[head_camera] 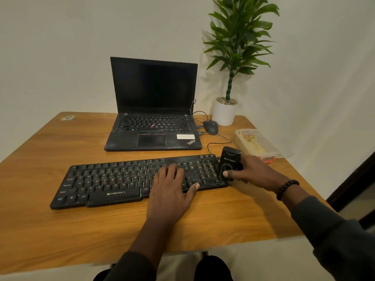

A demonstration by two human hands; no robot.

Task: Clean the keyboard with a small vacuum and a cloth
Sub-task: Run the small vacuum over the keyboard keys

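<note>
Black Zebronics keyboard [113,179] lies across the middle of the wooden counter [40,230], slightly angled, its left end nearer the front edge. Small black handheld vacuum [230,161] stands at the keyboard's right end, over the number-pad edge, gripped by the right hand [246,171]: thumb across its face, fingers wrapped behind. Left hand [172,185] lies flat and spread on the right-centre keys, palm down, holding nothing. Beaded bracelet [287,188] on the right wrist; dark sleeves on both arms. Behind the keyboard, an open ThinkPad laptop [154,102], screen dark. Wired black mouse [211,126] just right of the laptop, a cable looping toward the keyboard. White pot with a green plant [225,112] at the far right corner. Clear plastic container [255,142] near the right edge, behind the vacuum, with pale contents I cannot identify.
</note>
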